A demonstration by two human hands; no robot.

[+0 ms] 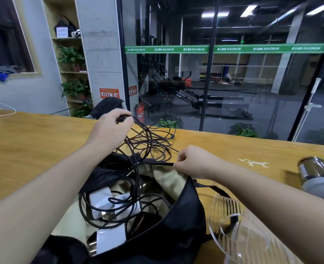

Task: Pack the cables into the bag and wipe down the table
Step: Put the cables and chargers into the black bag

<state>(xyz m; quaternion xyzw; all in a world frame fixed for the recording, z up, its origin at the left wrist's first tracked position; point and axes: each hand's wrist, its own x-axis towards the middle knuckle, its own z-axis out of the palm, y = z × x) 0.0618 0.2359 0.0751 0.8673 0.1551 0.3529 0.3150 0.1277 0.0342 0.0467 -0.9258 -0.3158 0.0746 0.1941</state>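
Note:
A black bag (178, 221) with a beige lining lies open on the wooden table (33, 145) right in front of me. Black cables (117, 206) and white adapters lie inside it. My left hand (111, 128) is raised above the bag's far side and pinches a bundle of dark braided cables (149, 143), whose loops hang onto the table and into the bag. My right hand (191, 162) grips the bag's zipper edge at its far right and holds the opening wide.
A clear plastic container (241, 231) lies at the bag's right. A dark bottle with a grey cap (317, 174) lies near the right edge. White smears (252, 161) mark the tabletop. A white cable (3, 111) sits far left. A glass wall stands beyond the table.

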